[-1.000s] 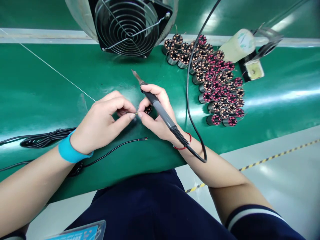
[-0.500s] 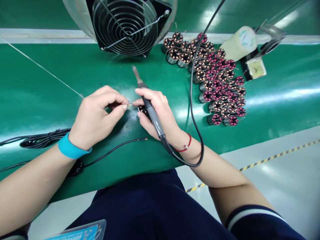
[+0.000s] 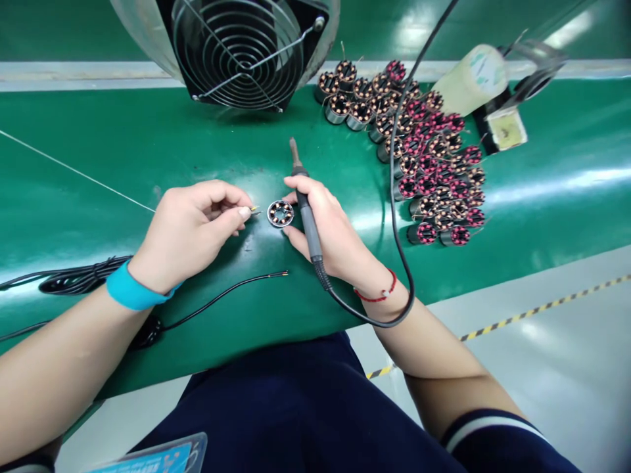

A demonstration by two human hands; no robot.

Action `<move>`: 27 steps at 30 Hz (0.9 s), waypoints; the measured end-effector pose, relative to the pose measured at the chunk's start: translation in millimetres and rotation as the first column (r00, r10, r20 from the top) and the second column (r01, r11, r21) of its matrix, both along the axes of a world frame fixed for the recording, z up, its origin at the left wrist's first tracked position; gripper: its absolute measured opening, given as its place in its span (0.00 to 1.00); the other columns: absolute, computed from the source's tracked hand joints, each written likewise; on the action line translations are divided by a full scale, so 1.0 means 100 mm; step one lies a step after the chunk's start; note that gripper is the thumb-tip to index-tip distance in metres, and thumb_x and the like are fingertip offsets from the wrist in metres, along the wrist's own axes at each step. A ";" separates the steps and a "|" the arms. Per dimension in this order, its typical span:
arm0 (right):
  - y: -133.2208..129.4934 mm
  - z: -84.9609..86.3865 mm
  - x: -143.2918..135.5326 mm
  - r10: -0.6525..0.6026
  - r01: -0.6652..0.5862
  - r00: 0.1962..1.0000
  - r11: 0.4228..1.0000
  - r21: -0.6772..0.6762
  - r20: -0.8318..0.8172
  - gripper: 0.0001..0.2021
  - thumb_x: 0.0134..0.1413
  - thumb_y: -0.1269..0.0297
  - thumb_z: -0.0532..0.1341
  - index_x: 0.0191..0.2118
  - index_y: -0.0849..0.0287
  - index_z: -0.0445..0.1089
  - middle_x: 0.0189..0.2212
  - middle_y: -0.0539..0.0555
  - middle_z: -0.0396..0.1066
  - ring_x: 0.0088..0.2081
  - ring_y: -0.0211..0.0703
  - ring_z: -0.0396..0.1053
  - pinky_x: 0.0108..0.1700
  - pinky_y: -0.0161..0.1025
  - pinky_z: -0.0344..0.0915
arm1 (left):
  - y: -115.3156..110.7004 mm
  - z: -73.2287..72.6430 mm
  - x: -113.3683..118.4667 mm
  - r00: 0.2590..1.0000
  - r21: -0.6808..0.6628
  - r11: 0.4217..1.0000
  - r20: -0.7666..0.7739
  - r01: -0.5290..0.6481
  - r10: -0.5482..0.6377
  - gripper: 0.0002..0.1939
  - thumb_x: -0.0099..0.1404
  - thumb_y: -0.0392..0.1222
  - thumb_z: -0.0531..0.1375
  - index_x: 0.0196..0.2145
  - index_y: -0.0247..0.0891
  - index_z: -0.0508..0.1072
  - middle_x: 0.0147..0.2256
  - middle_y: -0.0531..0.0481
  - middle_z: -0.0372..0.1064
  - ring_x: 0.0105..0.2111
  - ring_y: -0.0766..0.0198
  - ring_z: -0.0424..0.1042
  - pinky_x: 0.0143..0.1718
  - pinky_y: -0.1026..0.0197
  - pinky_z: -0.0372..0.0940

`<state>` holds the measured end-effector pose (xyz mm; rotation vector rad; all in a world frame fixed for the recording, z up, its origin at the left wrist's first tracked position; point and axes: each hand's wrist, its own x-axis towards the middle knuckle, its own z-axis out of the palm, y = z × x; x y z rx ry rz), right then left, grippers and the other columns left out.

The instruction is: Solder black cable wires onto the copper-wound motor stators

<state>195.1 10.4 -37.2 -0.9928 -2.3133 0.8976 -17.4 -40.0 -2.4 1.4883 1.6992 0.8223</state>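
Observation:
My left hand [image 3: 200, 230], with a blue wristband, pinches thin wire ends [image 3: 255, 209] with a bit of yellow between thumb and forefinger. Just right of them a motor stator [image 3: 280, 214] with copper windings faces up, apart from the wires. My right hand [image 3: 323, 223] has a soldering iron [image 3: 309, 226] lying across it, its tip [image 3: 294, 148] pointing away from me. Two of its fingertips also rest at the stator's right side. Whatever lies inside my left palm is hidden.
A fan [image 3: 244, 62] with a wire guard stands at the back. Several wound stators [image 3: 424, 164] crowd the right side, near a pale roll [image 3: 476, 79] and a soldering stand [image 3: 505, 128]. Black cables [image 3: 89, 272] lie at left; one bare-ended cable [image 3: 231, 289] lies in front.
My right hand has shifted right and turned the soldering iron more upright. The stator, mostly covered before, now shows its face. My left hand keeps its pinch, slightly lower.

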 end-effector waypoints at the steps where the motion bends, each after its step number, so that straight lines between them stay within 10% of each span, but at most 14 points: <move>1: 0.00 -0.02 -0.02 0.005 -0.005 1.000 1.000 0.004 -0.002 0.27 0.55 0.67 0.58 0.60 0.52 0.52 0.47 0.54 0.68 0.53 0.50 0.65 0.57 0.56 0.62 | 0.01 0.01 0.02 1.000 -0.020 0.999 0.000 0.026 -0.026 0.04 0.60 0.41 0.61 0.31 0.40 0.76 0.25 0.54 0.71 0.24 0.67 0.69 0.28 0.62 0.64; 10: -0.02 -0.01 -0.09 0.094 -0.094 0.995 0.996 0.010 -0.044 0.28 0.54 0.69 0.57 0.61 0.55 0.53 0.52 0.55 0.69 0.54 0.50 0.65 0.58 0.55 0.62 | 0.10 0.04 0.13 0.980 -0.096 0.980 -0.084 0.172 -0.180 0.07 0.60 0.42 0.59 0.28 0.38 0.75 0.24 0.53 0.71 0.22 0.68 0.64 0.25 0.64 0.59; 17: -0.19 0.28 0.06 -0.118 0.114 0.968 0.993 -0.034 -0.220 0.16 0.66 0.63 0.53 0.58 0.49 0.61 0.53 0.50 0.70 0.46 0.41 0.73 0.54 0.44 0.70 | 0.08 0.06 0.15 0.979 -0.040 0.988 -0.136 0.148 -0.152 0.06 0.61 0.39 0.59 0.29 0.39 0.76 0.26 0.55 0.71 0.24 0.69 0.63 0.29 0.63 0.59; 27: -0.61 0.05 0.14 -0.339 0.411 0.790 0.911 0.031 -0.510 0.06 0.56 0.63 0.63 0.40 0.51 0.67 0.27 0.48 0.68 0.22 0.35 0.65 0.23 0.38 0.67 | 0.09 0.09 0.18 0.975 -0.030 0.989 -0.168 0.144 -0.147 0.07 0.62 0.38 0.59 0.28 0.37 0.76 0.27 0.55 0.71 0.25 0.70 0.63 0.27 0.63 0.57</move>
